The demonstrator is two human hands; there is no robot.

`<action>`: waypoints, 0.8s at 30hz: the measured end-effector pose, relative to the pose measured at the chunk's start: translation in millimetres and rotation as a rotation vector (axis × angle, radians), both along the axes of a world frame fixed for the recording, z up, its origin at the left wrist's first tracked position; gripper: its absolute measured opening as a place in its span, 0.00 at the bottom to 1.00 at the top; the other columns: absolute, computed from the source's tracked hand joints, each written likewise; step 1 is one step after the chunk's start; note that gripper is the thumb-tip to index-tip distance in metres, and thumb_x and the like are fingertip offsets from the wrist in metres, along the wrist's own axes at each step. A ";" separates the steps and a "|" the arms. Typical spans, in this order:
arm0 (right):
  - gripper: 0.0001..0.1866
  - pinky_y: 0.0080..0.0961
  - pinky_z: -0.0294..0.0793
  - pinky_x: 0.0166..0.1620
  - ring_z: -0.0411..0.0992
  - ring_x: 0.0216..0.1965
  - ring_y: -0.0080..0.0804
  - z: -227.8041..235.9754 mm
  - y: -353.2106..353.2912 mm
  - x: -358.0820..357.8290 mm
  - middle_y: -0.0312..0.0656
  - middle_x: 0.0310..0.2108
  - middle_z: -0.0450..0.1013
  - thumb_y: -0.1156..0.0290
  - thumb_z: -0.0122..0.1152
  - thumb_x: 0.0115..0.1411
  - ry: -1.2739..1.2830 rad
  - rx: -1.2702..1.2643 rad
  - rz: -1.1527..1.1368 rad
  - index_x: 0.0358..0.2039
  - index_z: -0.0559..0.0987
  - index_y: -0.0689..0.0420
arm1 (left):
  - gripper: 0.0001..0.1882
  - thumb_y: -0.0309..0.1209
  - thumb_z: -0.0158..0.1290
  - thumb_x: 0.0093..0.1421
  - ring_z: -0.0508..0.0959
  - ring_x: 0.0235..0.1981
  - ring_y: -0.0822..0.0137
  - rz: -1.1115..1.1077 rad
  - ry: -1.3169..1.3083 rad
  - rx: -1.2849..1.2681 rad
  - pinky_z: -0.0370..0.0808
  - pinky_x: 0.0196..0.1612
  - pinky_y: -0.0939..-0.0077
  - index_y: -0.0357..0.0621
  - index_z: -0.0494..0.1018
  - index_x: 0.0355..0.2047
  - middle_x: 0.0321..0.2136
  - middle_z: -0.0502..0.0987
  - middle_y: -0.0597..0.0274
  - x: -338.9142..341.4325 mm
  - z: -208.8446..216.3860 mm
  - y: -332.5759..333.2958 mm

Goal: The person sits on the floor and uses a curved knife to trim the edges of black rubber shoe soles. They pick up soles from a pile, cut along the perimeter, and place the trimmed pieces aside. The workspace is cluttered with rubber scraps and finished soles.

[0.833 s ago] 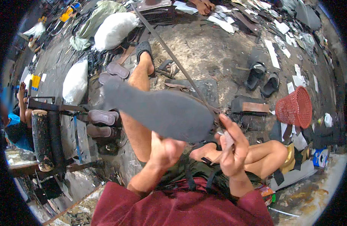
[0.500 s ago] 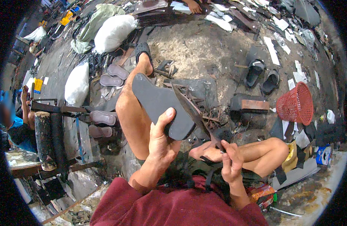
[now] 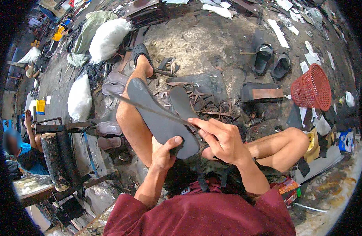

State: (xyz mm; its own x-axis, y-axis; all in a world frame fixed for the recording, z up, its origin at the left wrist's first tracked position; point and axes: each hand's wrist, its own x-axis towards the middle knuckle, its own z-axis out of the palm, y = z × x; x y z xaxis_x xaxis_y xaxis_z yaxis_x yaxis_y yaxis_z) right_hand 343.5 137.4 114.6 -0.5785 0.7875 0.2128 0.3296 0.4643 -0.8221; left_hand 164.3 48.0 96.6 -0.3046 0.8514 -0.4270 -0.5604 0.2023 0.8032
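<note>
My left hand (image 3: 163,153) grips the heel end of a dark grey shoe sole (image 3: 155,112), its thumb lying on top. The sole slants over my bent left leg, toe end pointing away. My right hand (image 3: 220,139) pinches the near end of a long, thin dark strip (image 3: 149,109), which lies edge-on across the sole and reaches past its left edge. Whether it is a blade or a strip of material I cannot tell. A second grey sole (image 3: 180,100) shows just beyond; my right fingers cover its near end, and what supports it is hidden.
Dark scraps (image 3: 210,104) litter the floor ahead. A brick-like block (image 3: 267,93), black slippers (image 3: 262,59) and a red basket (image 3: 311,87) are on the right. White sacks (image 3: 80,94), loose soles (image 3: 109,128) and a black roller (image 3: 54,161) stand left; another person (image 3: 29,157) sits beyond.
My right hand has moved up and left, bringing the strip across the sole. My left hand has turned the sole, and the second sole now shows apart from it.
</note>
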 end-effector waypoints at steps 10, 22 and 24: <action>0.27 0.32 0.77 0.43 0.77 0.39 0.34 8.6 23.7 14.5 0.51 0.45 0.78 0.62 0.58 0.66 0.255 -0.344 -0.243 0.62 0.69 0.63 | 0.13 0.24 0.68 0.44 0.57 0.70 0.44 0.097 1.051 0.545 0.63 0.65 0.49 0.55 0.86 0.30 0.65 0.64 0.44 -13.7 -10.5 26.9; 0.17 0.23 0.73 0.43 0.75 0.36 0.23 -2.3 58.2 -5.3 0.37 0.37 0.80 0.67 0.71 0.58 0.627 -0.711 -0.429 0.43 0.82 0.64 | 0.25 0.25 0.57 0.65 0.81 0.47 0.67 -0.332 0.020 -0.059 0.81 0.48 0.70 0.35 0.68 0.62 0.52 0.78 0.52 13.4 12.3 11.3; 0.17 0.23 0.73 0.43 0.75 0.37 0.23 3.9 63.1 -9.5 0.38 0.37 0.80 0.68 0.71 0.58 0.671 -0.740 -0.380 0.43 0.81 0.65 | 0.25 0.25 0.57 0.64 0.81 0.46 0.68 -0.287 0.004 0.012 0.81 0.47 0.72 0.36 0.68 0.62 0.50 0.80 0.54 12.9 13.2 10.4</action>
